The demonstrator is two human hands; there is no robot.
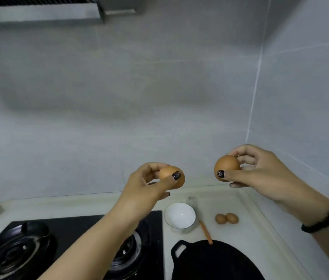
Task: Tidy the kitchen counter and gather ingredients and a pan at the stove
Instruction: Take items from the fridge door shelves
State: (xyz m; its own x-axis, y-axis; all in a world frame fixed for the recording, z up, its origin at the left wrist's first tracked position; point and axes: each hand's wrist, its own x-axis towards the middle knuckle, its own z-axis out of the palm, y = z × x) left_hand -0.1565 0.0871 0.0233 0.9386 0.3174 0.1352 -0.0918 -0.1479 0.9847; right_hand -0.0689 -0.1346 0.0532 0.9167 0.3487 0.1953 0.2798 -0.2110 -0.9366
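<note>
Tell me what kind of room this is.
Most likely a home kitchen: a black gas stove set in a pale counter, grey tiled walls, and a metal range hood overhead.

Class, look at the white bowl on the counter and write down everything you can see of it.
The white bowl is small, round and glossy, perhaps ceramic. It stands upright on the pale counter, just right of the black stove, and looks empty. A whisk with an orange handle lies close along its right side; whether they touch is unclear. The black pan sits nearer the camera, two brown eggs lie further right. Neither hand touches it.
</note>
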